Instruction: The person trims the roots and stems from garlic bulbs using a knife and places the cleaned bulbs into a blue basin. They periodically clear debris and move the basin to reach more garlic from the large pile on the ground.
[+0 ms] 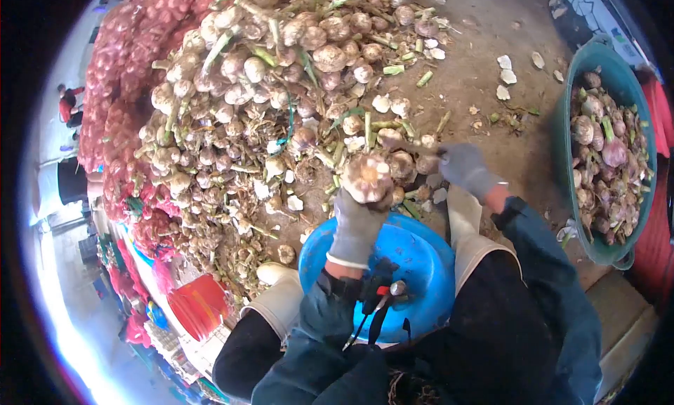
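Head view: the left hand (pixel 357 228), gloved in grey, has its fingers curled snugly around a garlic bulb (pixel 367 179), just above the far rim of the blue tub (pixel 434 242). The right hand (pixel 466 170), beyond the tub and to its right, is closed on a narrow brown thing (pixel 418 147) (too blurred to name) that reaches left behind the bulb. Loose garlic (pixel 274 75) is heaped beyond the tub; a green basket (pixel 570 159) of garlic stands right of it, a red bucket (pixel 199 307) left. The left forearm and dark-handled tools (pixel 379 289) hide part of the tub. The bulb's pale face points up toward the camera, its long axis seemingly the same way.
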